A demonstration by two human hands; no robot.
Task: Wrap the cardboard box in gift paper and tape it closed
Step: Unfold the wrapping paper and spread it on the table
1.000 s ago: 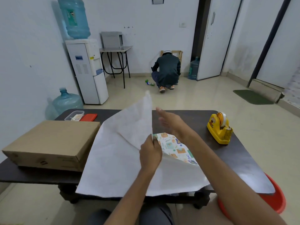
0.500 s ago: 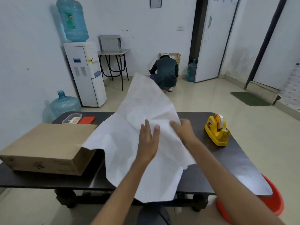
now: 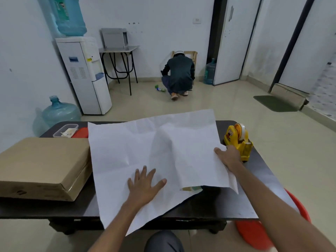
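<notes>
The gift paper (image 3: 131,148) lies spread over the dark table (image 3: 261,179), white side up, with a raised fold on its right half and a bit of printed side showing at the front right. My left hand (image 3: 145,184) presses flat on the paper, fingers spread. My right hand (image 3: 227,157) grips the paper's right edge, just in front of the yellow tape dispenser (image 3: 238,140). The flat brown cardboard box (image 3: 43,164) rests on the table's left end, its right side touching the paper's edge.
A clear plastic container (image 3: 65,130) and a red lid (image 3: 81,132) sit at the table's back left. A red basin (image 3: 258,231) is on the floor at the right. A person (image 3: 179,75) crouches by the far wall near a water dispenser (image 3: 85,75).
The paper, lifted and half folded before, has been opened out and laid flat across the table. My left hand went from pinching it to pressing on it; my right hand moved to its right edge.
</notes>
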